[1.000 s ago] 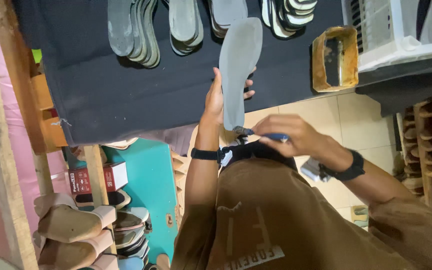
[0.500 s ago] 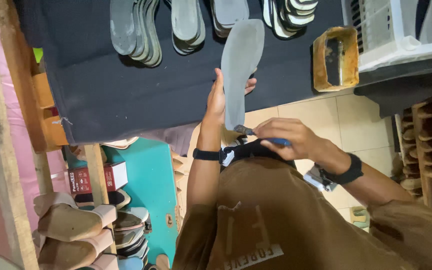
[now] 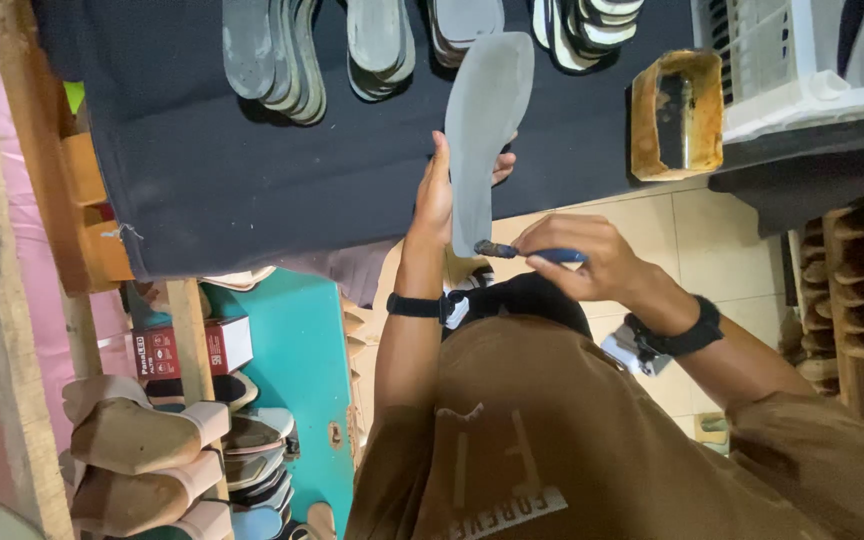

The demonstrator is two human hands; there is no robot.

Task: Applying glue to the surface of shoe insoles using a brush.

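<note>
Over the black-covered table (image 3: 252, 190), our left hand (image 3: 437, 195) grips the grey insole (image 3: 482, 130) upright; our right hand (image 3: 582, 260) pinches a blue-handled brush (image 3: 527, 253), bristles touching its lower end.

Single view: head-worn camera, aimed steeply down past the wearer's chest onto the work area. The wearer's brown shirt (image 3: 592, 440) fills the 6 o'clock zone at very close range. The hands sit at frame centre, near the lens. The black table (image 3: 252, 180) spans 10 to 2 o'clock, slightly farther off. Tiled floor (image 3: 712, 240) shows at 3 o'clock, well below the table. A shoe rack (image 3: 152, 440) lies at 8 o'clock. No second view exists, so no overlap applies
</note>
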